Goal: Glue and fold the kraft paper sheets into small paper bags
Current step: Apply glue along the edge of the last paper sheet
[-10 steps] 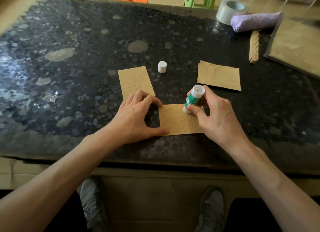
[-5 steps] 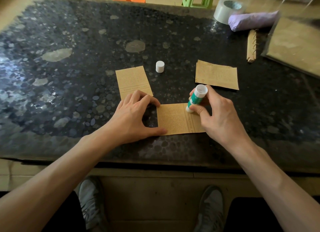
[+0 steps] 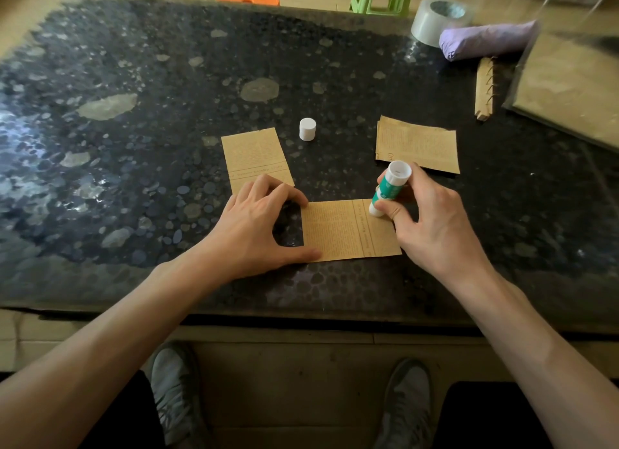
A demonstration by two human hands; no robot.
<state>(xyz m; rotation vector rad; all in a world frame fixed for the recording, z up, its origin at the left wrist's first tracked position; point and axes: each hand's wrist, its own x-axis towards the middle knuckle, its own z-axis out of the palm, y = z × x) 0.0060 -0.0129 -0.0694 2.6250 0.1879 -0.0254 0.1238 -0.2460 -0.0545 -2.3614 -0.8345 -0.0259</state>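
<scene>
The kraft paper sheet (image 3: 348,230) being glued lies flat near the middle of the worktop's (image 3: 134,147) near edge, printed lines showing and a band running along its right side. The glue stick (image 3: 390,187), white with a green label, stands tilted with its lower end on the sheet's far edge, close to the right corner. The right hand (image 3: 432,220) grips it, thumb and fingers (image 3: 385,210) pinching the barrel.

The left hand (image 3: 254,227) holds the sheet's left edge: thumb and forefinger are spread wide, the thumb tip on the near left corner and the forefinger tip at the far left corner.

A second kraft sheet (image 3: 256,157) lies just beyond the left hand, partly under its fingers. The white cap (image 3: 307,129) stands upright right of that sheet. A third kraft sheet (image 3: 418,143) lies beyond the right hand.

At the far right corner sit a roll of tape (image 3: 438,19), a purple bundle (image 3: 485,43), a spiral-bound brown strip (image 3: 484,90) and a clear-wrapped pack of kraft paper (image 3: 569,90).
</scene>
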